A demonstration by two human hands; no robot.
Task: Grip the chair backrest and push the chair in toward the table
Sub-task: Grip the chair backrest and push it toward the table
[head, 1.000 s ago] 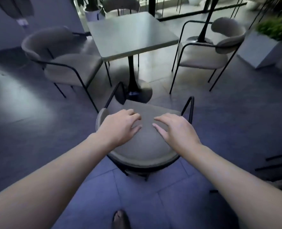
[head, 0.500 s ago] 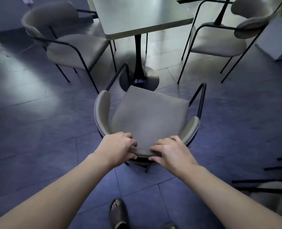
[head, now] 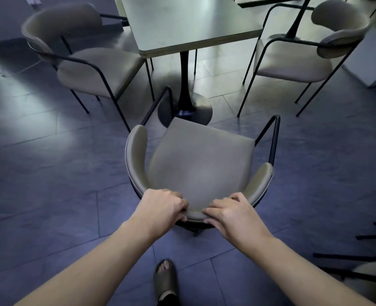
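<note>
A grey padded chair (head: pixel 201 160) with black metal legs stands on the tiled floor, facing the square table (head: pixel 189 25). Its curved backrest (head: pixel 136 155) wraps round toward me. My left hand (head: pixel 163 208) grips the backrest's near rim left of centre, fingers curled over the top. My right hand (head: pixel 232 212) grips the same rim right of centre, thumb under the edge. The seat's front edge reaches the round base (head: pixel 204 107) of the table's black pedestal.
Two matching chairs stand at the table, one at the left (head: pixel 90 62) and one at the right (head: pixel 293 60). A white planter box (head: pixel 372 60) sits at the far right. Black chair legs (head: pixel 348 257) lie at the lower right. My sandalled foot (head: pixel 165 278) is below the chair.
My hands came from resting above the seat back to the backrest's rim and closed on it. The view has come closer to the chair and table.
</note>
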